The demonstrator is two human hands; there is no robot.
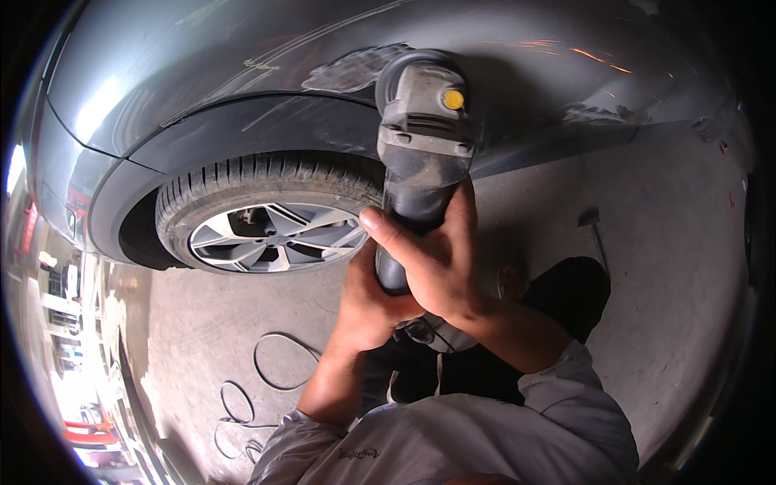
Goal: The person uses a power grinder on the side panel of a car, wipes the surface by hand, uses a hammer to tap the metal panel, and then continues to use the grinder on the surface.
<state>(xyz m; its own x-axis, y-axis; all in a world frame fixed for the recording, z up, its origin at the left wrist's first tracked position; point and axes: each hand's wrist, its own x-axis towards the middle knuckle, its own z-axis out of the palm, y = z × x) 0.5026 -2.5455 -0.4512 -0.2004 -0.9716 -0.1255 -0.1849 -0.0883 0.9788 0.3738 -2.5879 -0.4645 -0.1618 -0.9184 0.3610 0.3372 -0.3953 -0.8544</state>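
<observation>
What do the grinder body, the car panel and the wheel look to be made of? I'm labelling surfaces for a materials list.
Grinder: grey body, seemingly matte plastic, dusty, with a yellow button; both hands grip its handle.
Car panel: glossy grey painted sheet metal, likely; it mirrors light, with scratches and a dull sanded patch.
Wheel: silvery spoked rim, probably alloy, inside a black ribbed rubber tyre.

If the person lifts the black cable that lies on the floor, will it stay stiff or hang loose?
The black cable would probably hang loose, since it lies in several soft loops on the concrete floor. It looks thin, so likely light. Being curled, it may tangle or drag when pulled. Both hands grip the grinder, the left hand below the right hand.
</observation>
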